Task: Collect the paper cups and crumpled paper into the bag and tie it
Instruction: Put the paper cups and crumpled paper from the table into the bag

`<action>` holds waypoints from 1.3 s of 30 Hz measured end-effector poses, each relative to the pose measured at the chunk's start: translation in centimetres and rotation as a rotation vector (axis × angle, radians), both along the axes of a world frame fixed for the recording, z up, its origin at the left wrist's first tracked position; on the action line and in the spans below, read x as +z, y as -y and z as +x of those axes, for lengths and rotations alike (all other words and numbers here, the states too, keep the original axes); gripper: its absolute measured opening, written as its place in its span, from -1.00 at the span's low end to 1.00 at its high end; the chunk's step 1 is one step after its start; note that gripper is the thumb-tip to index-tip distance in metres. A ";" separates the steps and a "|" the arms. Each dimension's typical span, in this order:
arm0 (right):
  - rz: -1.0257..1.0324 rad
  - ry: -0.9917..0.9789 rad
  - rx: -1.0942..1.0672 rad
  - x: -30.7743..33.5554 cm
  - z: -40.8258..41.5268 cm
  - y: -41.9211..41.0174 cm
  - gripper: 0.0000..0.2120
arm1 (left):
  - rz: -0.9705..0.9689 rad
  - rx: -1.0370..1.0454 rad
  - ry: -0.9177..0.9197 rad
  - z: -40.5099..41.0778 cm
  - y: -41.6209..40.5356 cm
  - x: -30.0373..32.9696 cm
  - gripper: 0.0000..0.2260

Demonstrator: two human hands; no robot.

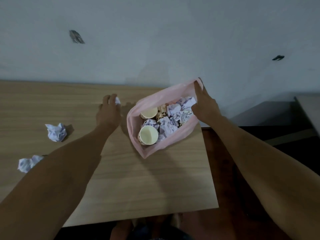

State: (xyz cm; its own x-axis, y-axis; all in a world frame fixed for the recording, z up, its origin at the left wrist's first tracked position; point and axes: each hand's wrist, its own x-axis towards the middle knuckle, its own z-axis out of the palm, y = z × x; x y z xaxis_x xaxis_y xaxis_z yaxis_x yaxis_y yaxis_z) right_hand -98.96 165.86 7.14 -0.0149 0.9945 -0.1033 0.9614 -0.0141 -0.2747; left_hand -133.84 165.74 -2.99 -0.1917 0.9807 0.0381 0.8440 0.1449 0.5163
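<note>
My left hand (109,110) has its fingers closing on a paper ball (117,100) at the far bench (138,179); right hand (204,104) pinches the pink bag (149,151) rim open; I'd lift cleanly, drop it centrally; two balls (56,132) wait left.

so the bag (147,151) sits on the desk (138,184) near its right edge with cups (149,135) and paper wads (180,111) inside, and three more wads lie left of the bag, one farther back (117,100), two nearer (56,132) (27,163)
</note>
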 end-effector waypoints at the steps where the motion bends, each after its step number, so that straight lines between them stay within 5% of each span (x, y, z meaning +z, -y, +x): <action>1: 0.003 -0.009 0.009 0.2 -0.1 0.1 -0.09 | 0.072 0.011 0.018 0.5 0.3 1.4 -0.64; 5: 0.007 -0.057 0.025 0.6 -0.6 0.4 -0.08 | 0.288 -0.032 0.149 3.4 2.0 6.6 -0.61; 9: 0.018 -0.091 0.057 1.1 -0.8 0.5 -0.07 | 0.370 -0.348 0.171 7.4 4.1 8.7 -0.62; 19: 0.036 -0.060 0.074 1.3 0.0 1.0 -0.10 | 0.047 -0.692 -0.005 11.4 4.5 4.7 -0.30; 24: 0.041 -0.065 0.095 1.0 -0.4 1.1 -0.11 | 0.287 -0.528 -0.212 9.1 4.8 4.3 -0.65; 27: 0.048 -0.079 0.104 1.1 -0.9 1.0 -0.10 | 0.232 -0.347 -0.246 7.0 5.2 4.0 -0.81; 32: 0.093 -0.024 0.121 0.8 -1.5 0.1 -0.10 | -0.221 -0.158 -0.005 4.7 4.5 2.9 -0.56; 39: 0.175 -0.070 0.191 1.5 -3.3 -1.2 -0.01 | -0.002 -0.007 0.104 2.2 3.6 5.5 -0.60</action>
